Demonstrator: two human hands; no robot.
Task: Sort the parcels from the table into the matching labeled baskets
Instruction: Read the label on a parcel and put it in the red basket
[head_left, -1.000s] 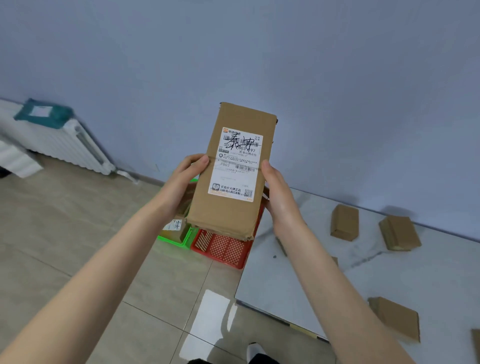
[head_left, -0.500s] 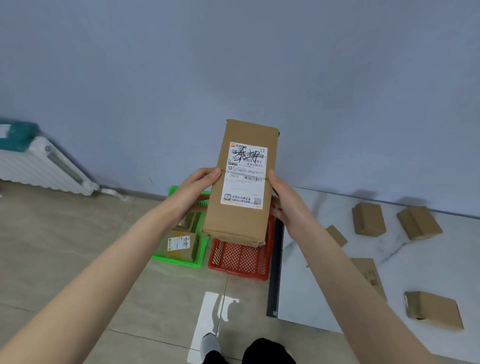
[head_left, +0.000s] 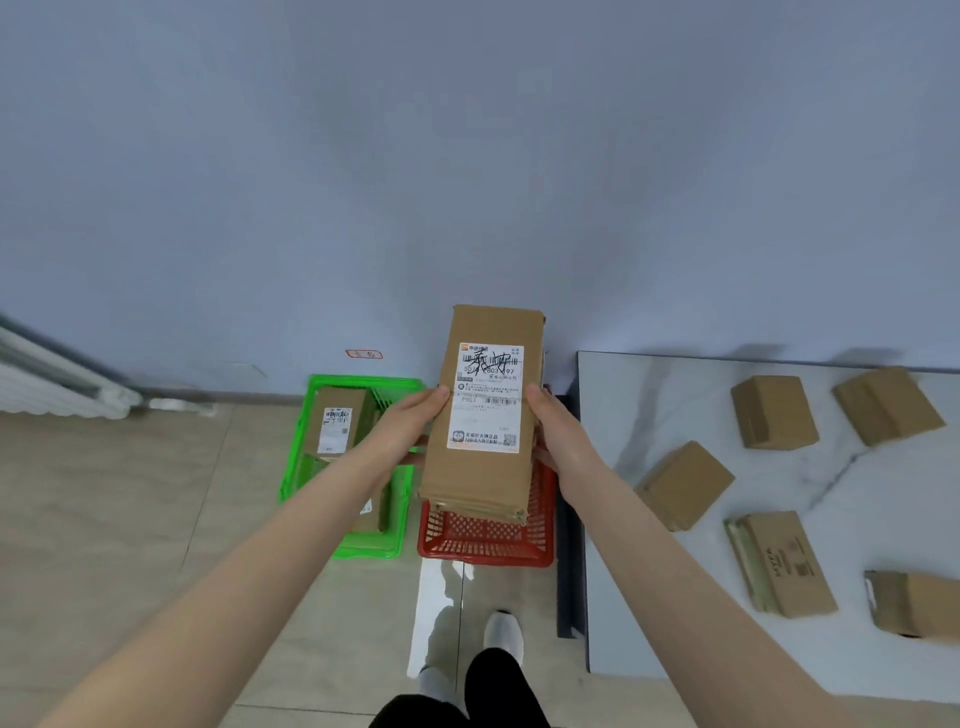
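Both hands, left (head_left: 410, 423) and right (head_left: 558, 431), grip the parcel (head_left: 485, 410) by its long sides, upright above the red basket (head_left: 485, 540).

Right, the marble tabletop (head_left: 675, 395) carries five scattered parcels (head_left: 774, 413); left, green basket (head_left: 363, 383) and red basket (head_left: 488, 552) sit on the floor (head_left: 130, 493).

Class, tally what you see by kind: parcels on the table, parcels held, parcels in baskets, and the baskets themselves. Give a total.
Table parcels: 5
Held parcel: 1
Basket parcels: 2 visible, both in the green one
Baskets: 2, green basket and red basket
Total: 10
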